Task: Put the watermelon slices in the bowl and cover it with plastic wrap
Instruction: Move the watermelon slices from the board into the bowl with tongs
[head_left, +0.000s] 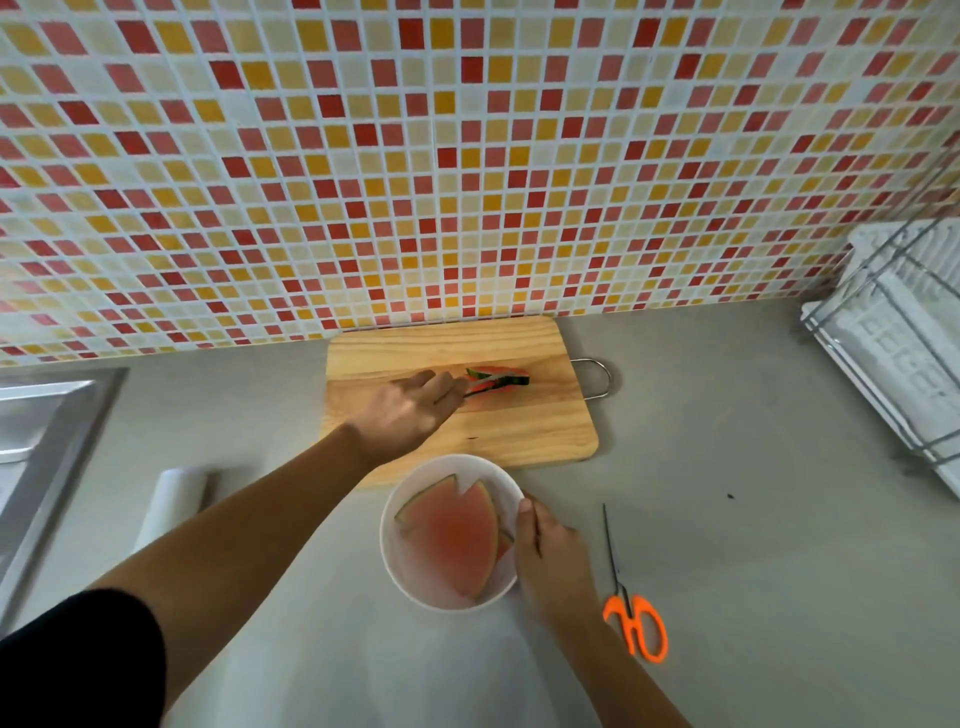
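Note:
A white bowl stands on the grey counter just in front of a wooden cutting board. Pale pink watermelon slices lie inside the bowl. A few more watermelon slices with dark green rind lie on the board's far half. My left hand stretches over the board, its fingertips pinched on the left end of those slices. My right hand grips the bowl's right rim, thumb on the edge. A roll of plastic wrap lies on the counter to the left, partly hidden behind my left forearm.
Orange-handled scissors lie right of the bowl, blades pointing away. A steel sink fills the left edge. A white dish rack stands at the right. A tiled wall rises right behind the board.

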